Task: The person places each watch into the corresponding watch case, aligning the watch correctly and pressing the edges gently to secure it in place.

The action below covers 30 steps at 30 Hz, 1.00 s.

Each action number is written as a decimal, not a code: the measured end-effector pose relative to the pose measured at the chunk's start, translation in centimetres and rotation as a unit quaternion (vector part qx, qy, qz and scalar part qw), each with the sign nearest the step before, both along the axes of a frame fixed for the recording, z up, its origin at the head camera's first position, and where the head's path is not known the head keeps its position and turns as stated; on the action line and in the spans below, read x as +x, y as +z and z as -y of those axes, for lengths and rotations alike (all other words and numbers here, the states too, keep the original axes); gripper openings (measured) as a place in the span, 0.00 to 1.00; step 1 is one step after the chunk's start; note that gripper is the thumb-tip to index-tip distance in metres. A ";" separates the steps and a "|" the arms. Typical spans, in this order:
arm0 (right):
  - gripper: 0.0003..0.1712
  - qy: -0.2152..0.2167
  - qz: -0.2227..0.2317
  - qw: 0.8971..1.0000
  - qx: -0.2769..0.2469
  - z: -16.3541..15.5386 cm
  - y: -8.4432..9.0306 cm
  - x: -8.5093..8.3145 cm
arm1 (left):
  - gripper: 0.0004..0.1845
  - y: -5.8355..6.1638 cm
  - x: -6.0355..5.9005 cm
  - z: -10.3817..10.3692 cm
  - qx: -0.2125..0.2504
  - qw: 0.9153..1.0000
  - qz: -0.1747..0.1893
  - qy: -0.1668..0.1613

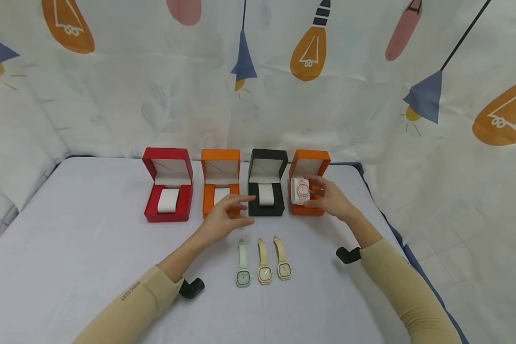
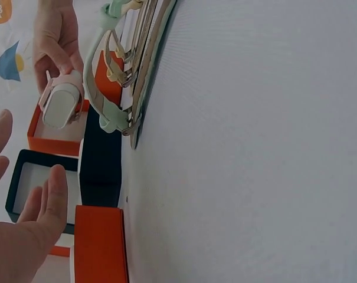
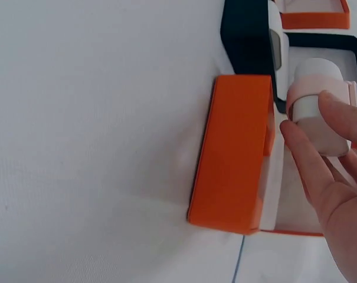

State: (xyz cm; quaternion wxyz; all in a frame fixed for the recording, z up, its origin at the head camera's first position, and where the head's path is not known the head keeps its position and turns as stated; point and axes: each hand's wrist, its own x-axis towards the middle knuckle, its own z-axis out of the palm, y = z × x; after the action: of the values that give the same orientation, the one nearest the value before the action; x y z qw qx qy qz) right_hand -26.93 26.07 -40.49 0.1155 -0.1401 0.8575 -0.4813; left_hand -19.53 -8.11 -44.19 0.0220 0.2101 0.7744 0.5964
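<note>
My right hand (image 1: 333,198) grips a white watch cushion (image 3: 317,132) with a pale pink watch (image 1: 303,189) strapped round it. The cushion is at the open orange box (image 1: 309,210) on the right, above its base in the right wrist view. Spread and holding nothing, my left hand (image 1: 223,220) hovers by the middle orange box (image 1: 220,155) and the dark green box (image 1: 268,155). On the cloth in front lie a mint green watch (image 1: 242,277) and two cream watches (image 1: 264,273), (image 1: 284,270), straps pointing away from me.
At the left end of the row stands an open red box (image 1: 167,153) with a white cushion (image 1: 168,200) in it. White cushions also sit in the dark green and middle orange boxes. A patterned curtain (image 1: 176,86) hangs behind the white-covered table (image 1: 90,239).
</note>
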 end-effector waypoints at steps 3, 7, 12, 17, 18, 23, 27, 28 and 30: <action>0.45 -0.010 0.007 1.000 0.003 -0.5 -0.1 -0.1 | 0.31 -0.1 0.1 0.0 0.000 1.000 0.006 -0.003; 0.45 -0.023 0.010 0.999 0.021 -0.9 -0.1 -0.4 | 0.32 -0.1 0.1 0.0 -0.002 1.000 0.017 -0.005; 0.44 -0.031 0.012 0.999 0.038 -1.4 0.1 -0.7 | 0.32 -0.1 0.1 -0.1 -0.004 1.000 0.022 -0.005; 0.45 -0.031 0.015 0.998 0.051 -1.9 0.1 -1.1 | 0.33 -0.2 0.1 -0.1 -0.003 1.000 0.021 -0.007; 0.45 -0.030 0.015 0.998 0.052 -2.0 0.1 -1.1 | 0.33 -0.2 0.1 -0.1 -0.003 1.000 0.021 -0.007; 0.44 -0.025 0.017 0.998 0.053 -2.3 0.1 -1.3 | 0.33 -0.1 0.2 -0.1 -0.006 1.000 0.024 -0.006; 0.44 -0.023 0.019 0.998 0.061 -2.4 0.0 -1.4 | 0.33 0.0 0.2 -0.1 -0.007 1.000 0.026 -0.006; 0.44 -0.022 0.018 0.997 0.066 -2.5 0.0 -1.5 | 0.33 -0.1 0.3 -0.1 -0.007 1.000 0.024 -0.006; 0.44 -0.019 0.015 0.997 0.074 -2.5 0.0 -1.6 | 0.33 -0.2 0.3 -0.1 -0.005 1.000 0.024 -0.007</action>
State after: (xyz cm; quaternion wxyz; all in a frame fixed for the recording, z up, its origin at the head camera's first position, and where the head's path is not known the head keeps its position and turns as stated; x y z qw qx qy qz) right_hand -28.54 28.56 -40.46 0.1294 -0.1070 0.8915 -0.4207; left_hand -19.24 -8.02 -44.34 0.0457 0.2016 0.7751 0.5971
